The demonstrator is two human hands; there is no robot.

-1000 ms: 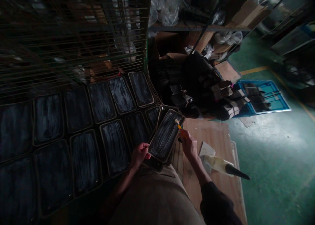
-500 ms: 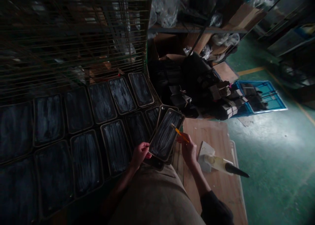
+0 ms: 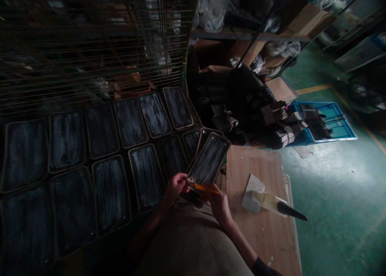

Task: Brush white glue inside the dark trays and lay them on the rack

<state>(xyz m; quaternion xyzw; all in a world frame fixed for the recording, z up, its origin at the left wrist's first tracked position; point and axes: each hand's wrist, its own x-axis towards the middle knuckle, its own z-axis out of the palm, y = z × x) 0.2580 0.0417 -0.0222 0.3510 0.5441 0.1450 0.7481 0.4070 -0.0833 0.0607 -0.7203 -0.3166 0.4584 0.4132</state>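
Note:
Close to my body, my left hand (image 3: 176, 186) pinches the lower left corner of a dark rectangular panel (image 3: 208, 157) with a pale rim and whitish streaks across its face. Another dark panel (image 3: 202, 137) shows partly beneath it. My right hand (image 3: 217, 203) is closed round the orange handle of a small brush (image 3: 205, 188). The brush tip touches the panel's lower left end, near my left fingers. To the left, similar streaked panels (image 3: 144, 175) lie in two rows.
A wooden board (image 3: 256, 159) at right carries a flat scraper-like plate (image 3: 253, 187) and a pale bottle with a dark tapered tip (image 3: 277, 205). Beyond are bundled dark pieces (image 3: 223, 117) and a blue crate (image 3: 340, 123) on the green floor. A wire rack (image 3: 120, 46) stands behind the panels.
My right hand has drawn the brush down from the panel's upper part to its lower left end. My left hand keeps its hold. The whole view has shifted slightly.

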